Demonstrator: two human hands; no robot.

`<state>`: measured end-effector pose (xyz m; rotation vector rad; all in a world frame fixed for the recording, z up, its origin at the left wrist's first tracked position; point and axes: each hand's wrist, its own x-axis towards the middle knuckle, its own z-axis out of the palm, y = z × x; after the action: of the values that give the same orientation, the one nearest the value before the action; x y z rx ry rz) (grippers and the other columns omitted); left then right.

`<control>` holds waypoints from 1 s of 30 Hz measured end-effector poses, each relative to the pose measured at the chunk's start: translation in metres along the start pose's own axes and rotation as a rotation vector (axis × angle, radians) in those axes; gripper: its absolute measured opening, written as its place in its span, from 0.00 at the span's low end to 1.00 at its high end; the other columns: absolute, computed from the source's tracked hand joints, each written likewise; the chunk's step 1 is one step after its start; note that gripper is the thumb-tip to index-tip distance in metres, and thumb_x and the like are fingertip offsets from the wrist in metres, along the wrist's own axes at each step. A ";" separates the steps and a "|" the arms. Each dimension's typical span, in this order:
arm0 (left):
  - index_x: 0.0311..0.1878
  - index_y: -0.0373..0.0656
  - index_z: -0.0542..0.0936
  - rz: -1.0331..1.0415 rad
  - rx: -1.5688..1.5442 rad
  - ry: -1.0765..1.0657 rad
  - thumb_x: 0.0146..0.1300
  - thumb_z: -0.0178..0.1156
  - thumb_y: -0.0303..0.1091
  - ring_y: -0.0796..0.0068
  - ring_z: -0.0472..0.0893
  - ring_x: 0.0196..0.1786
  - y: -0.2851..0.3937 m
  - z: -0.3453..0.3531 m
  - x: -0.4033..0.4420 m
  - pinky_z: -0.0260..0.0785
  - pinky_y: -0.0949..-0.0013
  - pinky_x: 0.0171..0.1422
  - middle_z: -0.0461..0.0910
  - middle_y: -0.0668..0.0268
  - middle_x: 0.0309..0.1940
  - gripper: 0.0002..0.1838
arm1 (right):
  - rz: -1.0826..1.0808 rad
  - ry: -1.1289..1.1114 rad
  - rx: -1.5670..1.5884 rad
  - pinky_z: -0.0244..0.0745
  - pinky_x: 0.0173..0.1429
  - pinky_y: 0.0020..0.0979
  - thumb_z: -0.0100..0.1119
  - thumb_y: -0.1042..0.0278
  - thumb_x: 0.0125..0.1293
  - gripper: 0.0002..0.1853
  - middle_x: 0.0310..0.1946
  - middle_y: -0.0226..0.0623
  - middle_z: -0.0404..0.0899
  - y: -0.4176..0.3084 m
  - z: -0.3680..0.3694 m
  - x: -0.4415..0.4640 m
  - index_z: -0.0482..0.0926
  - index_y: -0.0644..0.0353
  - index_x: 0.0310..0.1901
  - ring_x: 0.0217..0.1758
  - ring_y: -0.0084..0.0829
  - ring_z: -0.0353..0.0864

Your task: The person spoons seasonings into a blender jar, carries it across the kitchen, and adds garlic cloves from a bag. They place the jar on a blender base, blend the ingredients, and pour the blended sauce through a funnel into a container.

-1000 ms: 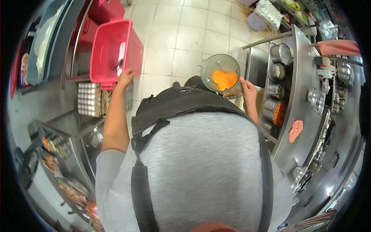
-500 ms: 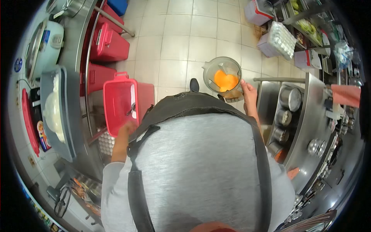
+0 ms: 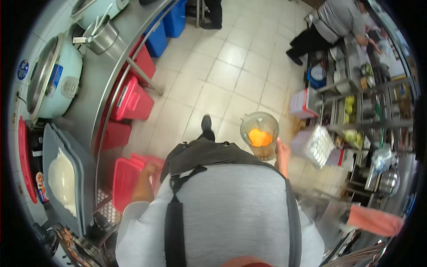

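My right hand (image 3: 282,156) is closed on the handle side of a see-through blender jar (image 3: 245,133), held upright in front of me over the floor. Bright orange contents, perhaps egg yolks, lie inside the jar. Low at my left side hangs my left hand (image 3: 151,169), over the near part of a red plastic bin (image 3: 122,184) in this view. Its fingers are small and blurred, so their state and any contact with the bin cannot be made out.
A steel counter (image 3: 116,62) on my left bears a rice cooker (image 3: 66,84), a steel pot (image 3: 104,39) and a grey tub (image 3: 84,178). Egg trays (image 3: 106,213) sit beneath. At right stand shelves, stacked egg cartons (image 3: 321,147) and a pink cloth (image 3: 376,220). A co-worker (image 3: 338,22) bends far right.
I have walked forward and the view has turned: the red bin and right-hand counter slid back, and people came into view ahead. The jar stays in my right hand.
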<state>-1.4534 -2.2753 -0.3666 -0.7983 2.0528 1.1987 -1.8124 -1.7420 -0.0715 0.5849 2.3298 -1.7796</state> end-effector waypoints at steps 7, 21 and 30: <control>0.38 0.41 0.83 0.160 0.291 0.171 0.62 0.57 0.44 0.55 0.82 0.38 0.260 -0.178 0.139 0.73 0.56 0.46 0.83 0.51 0.34 0.16 | -0.018 0.065 0.074 0.44 0.24 0.24 0.63 0.53 0.65 0.20 0.15 0.16 0.58 -0.080 0.048 0.111 0.70 0.52 0.19 0.19 0.13 0.51; 0.44 0.42 0.83 0.002 -0.004 0.387 0.62 0.59 0.41 0.68 0.81 0.37 0.445 -0.321 0.282 0.72 0.65 0.45 0.83 0.60 0.34 0.14 | 0.109 0.125 0.123 0.45 0.24 0.24 0.60 0.50 0.66 0.23 0.14 0.19 0.61 -0.186 0.175 0.359 0.68 0.49 0.16 0.18 0.15 0.54; 0.28 0.47 0.80 -0.417 -0.363 0.029 0.57 0.61 0.38 0.74 0.79 0.27 0.359 -0.311 0.351 0.68 0.65 0.29 0.80 0.67 0.26 0.07 | 0.038 0.188 0.325 0.50 0.27 0.23 0.60 0.47 0.65 0.19 0.18 0.18 0.61 -0.285 0.244 0.515 0.73 0.50 0.24 0.22 0.16 0.56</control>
<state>-2.0079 -2.4746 -0.3251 -1.3451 1.5943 1.3295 -2.4220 -1.9267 -0.0668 0.8716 2.1320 -2.1895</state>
